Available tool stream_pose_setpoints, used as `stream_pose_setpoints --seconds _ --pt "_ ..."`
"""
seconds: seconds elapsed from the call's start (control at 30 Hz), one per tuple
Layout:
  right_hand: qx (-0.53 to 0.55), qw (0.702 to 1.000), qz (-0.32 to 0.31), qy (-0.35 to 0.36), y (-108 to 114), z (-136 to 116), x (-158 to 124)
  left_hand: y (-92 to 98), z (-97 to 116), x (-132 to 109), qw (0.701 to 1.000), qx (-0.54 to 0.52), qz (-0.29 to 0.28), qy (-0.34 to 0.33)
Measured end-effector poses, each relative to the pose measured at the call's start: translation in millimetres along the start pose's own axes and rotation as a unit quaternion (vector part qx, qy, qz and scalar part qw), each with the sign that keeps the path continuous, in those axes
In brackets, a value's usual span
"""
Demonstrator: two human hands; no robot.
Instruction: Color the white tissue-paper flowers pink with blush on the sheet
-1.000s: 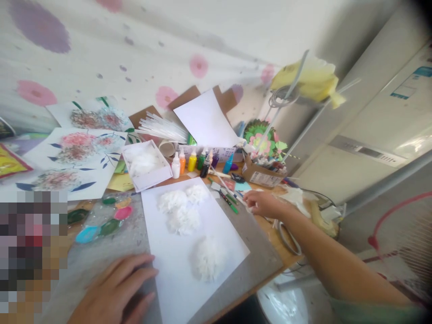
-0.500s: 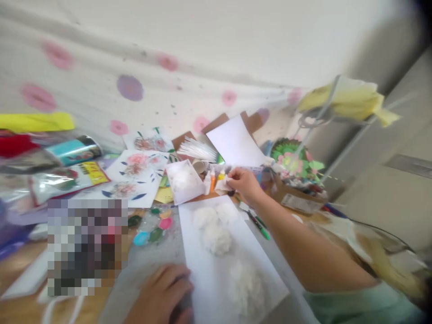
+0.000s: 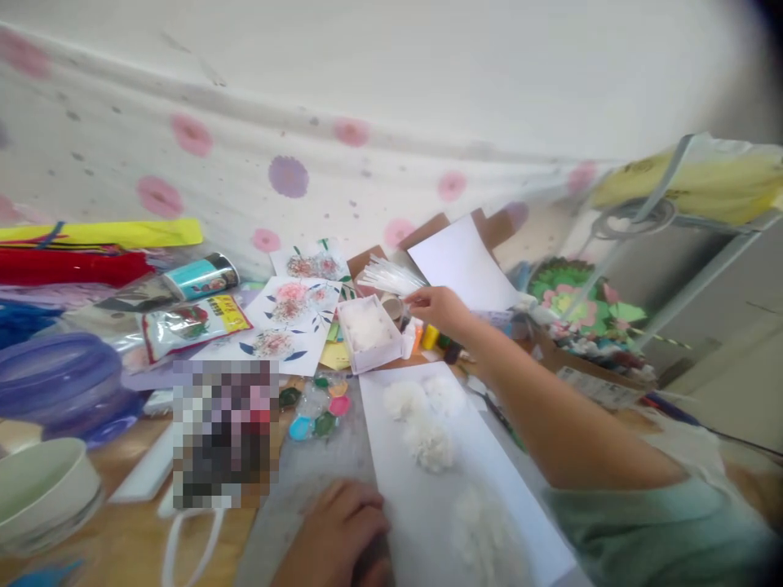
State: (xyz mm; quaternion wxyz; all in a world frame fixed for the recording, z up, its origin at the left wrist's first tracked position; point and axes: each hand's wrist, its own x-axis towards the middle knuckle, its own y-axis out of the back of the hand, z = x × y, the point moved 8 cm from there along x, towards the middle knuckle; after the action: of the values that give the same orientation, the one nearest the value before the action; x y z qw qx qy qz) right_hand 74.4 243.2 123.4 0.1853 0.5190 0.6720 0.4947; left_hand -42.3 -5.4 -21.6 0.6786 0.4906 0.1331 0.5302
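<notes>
My right hand (image 3: 437, 306) reaches over the far end of the table, beside a cardboard tube (image 3: 392, 306) and above small bottles with an orange one (image 3: 417, 334) and a yellow one (image 3: 431, 335). Its thumb and fingers are pinched together; what they hold, if anything, I cannot make out. My left hand (image 3: 342, 526) rests at the left edge of a long white sheet (image 3: 391, 497), fingers loosely bent and apart. On that sheet sit fluffy white clumps (image 3: 428, 444), the nearest one blurred. A white box (image 3: 373, 359) with white fluffy material stands behind the sheet.
Left of the sheet lies a paint palette (image 3: 324, 424) with coloured wells. Farther left are flower pictures (image 3: 318, 359), a plastic packet (image 3: 196, 326), a blue can (image 3: 201, 277) and a bowl (image 3: 46, 489). Paper flowers (image 3: 568, 297) and a cardboard box (image 3: 593, 383) stand at right.
My right hand has moved left, from a white item beside the yellow bottle to near the cardboard tube. The view has turned left. My left hand stays by the sheet's edge.
</notes>
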Motion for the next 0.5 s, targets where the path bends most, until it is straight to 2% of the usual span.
stream_pose_setpoints --seconds 0.1,0.2,0.27,0.37,0.5 --pt "-0.027 0.998 -0.050 -0.015 22 49 -50 3.0 2 -1 1.000 0.002 0.017 0.007" --pt "-0.073 0.987 -0.133 -0.042 23 100 -110 2.8 0 -3 0.999 0.016 0.029 -0.010" --pt "-0.104 0.982 -0.150 -0.051 20 122 -140 -0.1 -3 -3 0.998 0.032 0.028 -0.044" --pt "-0.130 0.981 -0.140 -0.034 7 133 -160 -2.7 -8 -3 0.995 0.061 0.034 -0.075" --pt "-0.143 0.983 -0.119 0.003 -17 128 -153 1.5 -8 -2 0.993 0.069 0.054 -0.073"
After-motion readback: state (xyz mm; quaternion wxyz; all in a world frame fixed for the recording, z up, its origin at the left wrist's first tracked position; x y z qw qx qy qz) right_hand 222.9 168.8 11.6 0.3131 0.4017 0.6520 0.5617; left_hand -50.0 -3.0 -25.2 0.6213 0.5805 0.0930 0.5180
